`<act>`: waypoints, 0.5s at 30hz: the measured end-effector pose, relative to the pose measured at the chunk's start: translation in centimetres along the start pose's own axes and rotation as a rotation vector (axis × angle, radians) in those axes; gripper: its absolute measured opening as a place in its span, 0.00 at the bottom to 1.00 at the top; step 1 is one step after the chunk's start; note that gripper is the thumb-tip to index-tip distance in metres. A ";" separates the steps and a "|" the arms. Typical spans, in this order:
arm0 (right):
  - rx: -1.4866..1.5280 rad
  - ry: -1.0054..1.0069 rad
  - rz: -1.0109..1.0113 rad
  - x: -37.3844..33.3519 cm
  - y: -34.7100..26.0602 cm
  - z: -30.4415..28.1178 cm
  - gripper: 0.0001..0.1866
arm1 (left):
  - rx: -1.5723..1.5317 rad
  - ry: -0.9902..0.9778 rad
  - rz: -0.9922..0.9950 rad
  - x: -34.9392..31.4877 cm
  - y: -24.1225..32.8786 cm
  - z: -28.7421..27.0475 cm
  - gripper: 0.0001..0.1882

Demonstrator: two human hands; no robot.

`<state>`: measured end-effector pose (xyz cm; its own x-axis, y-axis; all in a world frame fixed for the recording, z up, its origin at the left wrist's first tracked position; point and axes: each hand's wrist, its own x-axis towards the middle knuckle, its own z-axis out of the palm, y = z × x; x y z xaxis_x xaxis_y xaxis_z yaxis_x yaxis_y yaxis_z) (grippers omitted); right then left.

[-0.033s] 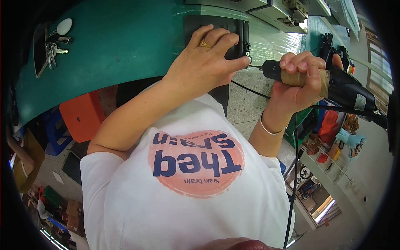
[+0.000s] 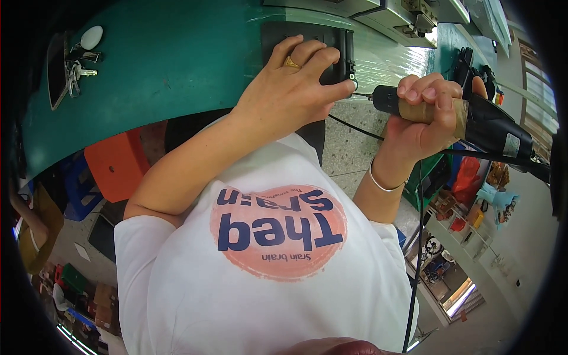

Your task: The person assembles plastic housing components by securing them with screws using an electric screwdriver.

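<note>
A flat black case (image 2: 276, 36) lies at the table's near edge, with a row of small fittings along its right side. My left hand (image 2: 299, 77) is closed on it, fingers bent over the top and thumb at its right front corner. Under the palm, part of the case is hidden. My right hand (image 2: 429, 109) wraps around a black electric screwdriver (image 2: 494, 121) with a brown taped grip. Held level, the tool points left, and its thin bit ends at the case's right corner by my left thumb. Whether the bit sits in a screw cannot be made out.
On the green table (image 2: 177, 65), a phone (image 2: 57, 71), keys (image 2: 75, 77) and a white oval object (image 2: 92, 38) lie far left. Grey metal equipment (image 2: 396, 21) stands at the back. A black cable (image 2: 420, 236) hangs right of me. An orange stool (image 2: 117, 164) stands below the table.
</note>
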<state>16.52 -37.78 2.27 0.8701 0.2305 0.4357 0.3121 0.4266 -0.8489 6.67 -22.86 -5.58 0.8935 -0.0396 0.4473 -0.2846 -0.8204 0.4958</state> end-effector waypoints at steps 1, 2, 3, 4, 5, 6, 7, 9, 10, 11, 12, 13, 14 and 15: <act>0.014 0.001 -0.014 0.0 0.0 0.1 0.34 | -0.004 0.002 -0.002 0.0 0.0 0.0 0.23; 0.014 0.000 -0.014 0.0 0.0 0.1 0.34 | -0.004 0.002 -0.003 0.0 0.0 0.0 0.23; 0.021 -0.038 -0.030 0.1 0.1 0.0 0.36 | -0.005 0.001 -0.001 0.0 0.0 0.0 0.23; 0.029 -0.076 -0.046 0.1 0.2 0.0 0.37 | -0.006 0.000 0.001 -0.1 -0.1 0.0 0.23; 0.029 -0.077 -0.046 0.2 0.3 0.1 0.37 | -0.005 0.001 0.000 -0.1 -0.1 0.0 0.23; -0.010 -0.132 -0.066 0.3 0.3 0.2 0.38 | -0.014 0.004 -0.002 -0.1 -0.1 0.0 0.23; -0.048 -0.186 -0.086 0.3 0.3 0.3 0.38 | -0.023 0.008 -0.005 -0.1 0.0 0.0 0.23; -0.087 -0.206 -0.097 0.5 0.4 0.5 0.38 | -0.018 0.008 -0.003 -0.1 0.0 0.0 0.23; -0.126 -0.223 -0.109 0.5 0.4 0.5 0.37 | -0.015 0.007 0.001 -0.1 0.0 -0.1 0.22; -0.126 -0.226 -0.107 0.4 0.5 0.5 0.37 | -0.015 0.009 -0.002 -0.2 0.0 -0.1 0.22; -0.066 -0.223 -0.091 0.4 0.6 0.3 0.35 | -0.029 0.002 -0.009 -0.1 0.0 -0.1 0.22; -0.006 -0.220 -0.073 0.4 0.7 0.0 0.34 | -0.043 -0.005 -0.016 -0.1 0.0 -0.1 0.22; -0.005 -0.225 -0.072 0.4 0.8 -0.2 0.34 | -0.042 -0.001 -0.019 -0.1 0.0 -0.1 0.22; 0.010 -0.233 -0.068 0.4 0.8 -0.3 0.33 | -0.045 0.007 -0.018 -0.1 0.0 -0.1 0.22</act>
<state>17.26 -37.64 1.63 0.7354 0.3961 0.5498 0.3619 0.4564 -0.8129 6.51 -22.79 -5.52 0.8962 -0.0215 0.4431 -0.2843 -0.7946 0.5365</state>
